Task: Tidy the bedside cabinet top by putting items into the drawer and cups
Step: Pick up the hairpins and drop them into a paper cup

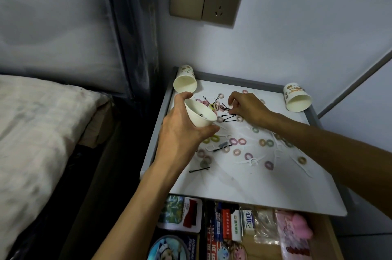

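Cup [200, 114] sits in the left hand [182, 130], above the left edge of the top [254, 187]. It is tipped, with its mouth up and toward the person, and a dark bit shows inside. The fingers wrap round its side from below and the wrist bends up. The right hand [247, 108] reaches in from the right to the back middle of the top. Its fingers curl down and pinch black pins [228, 114], which point many ways. A back-left cup [185, 80] and a back-right cup [297, 98] lie on their sides in the corners, mouths toward the front. Ties [233, 141] and white picks [250, 161] lie across the middle. One pin [199, 169] lies flat near the left edge, running left to right. Open room lies along the front edge, just behind the open drawer [334, 238].
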Demonstrator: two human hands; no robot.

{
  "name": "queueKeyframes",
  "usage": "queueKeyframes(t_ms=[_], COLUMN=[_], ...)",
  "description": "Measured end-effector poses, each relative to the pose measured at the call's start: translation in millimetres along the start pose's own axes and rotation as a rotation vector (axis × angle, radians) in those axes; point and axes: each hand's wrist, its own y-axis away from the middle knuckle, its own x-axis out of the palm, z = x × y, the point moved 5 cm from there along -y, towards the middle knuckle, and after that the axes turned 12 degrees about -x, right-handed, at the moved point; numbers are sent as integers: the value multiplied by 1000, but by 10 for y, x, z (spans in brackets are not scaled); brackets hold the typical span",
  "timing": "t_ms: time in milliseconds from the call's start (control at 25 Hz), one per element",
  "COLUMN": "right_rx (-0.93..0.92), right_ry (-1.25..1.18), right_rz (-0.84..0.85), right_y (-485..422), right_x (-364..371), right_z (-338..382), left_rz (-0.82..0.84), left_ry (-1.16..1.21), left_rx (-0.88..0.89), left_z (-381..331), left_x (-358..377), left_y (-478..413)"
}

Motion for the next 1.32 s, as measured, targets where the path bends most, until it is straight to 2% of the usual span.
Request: queueKeyframes(t_ms=[200,400,600,720,1120,1320], right_rx=[13,-93,-120,-199,-132,-189], right_ry=[94,363,269,182,232,290], right_rz=[77,153,75,103,83,132], right_y=[-30,-32,-16,11,8,-9], right_x=[5,25,-168,-158,13,57], right_z=[58,133,98,161,174,184], left_rz=[8,10,8,4,-2,6], left_ry=[21,24,30,29,14,20], left_rx=[-4,-4,-4,-13,-9,-10], left_z=[-12,-24,-28,-25,-37,-36], left_x=[-19,-33,-41,-43,-46,-56], left_y=[8,12,16,15,26,33])
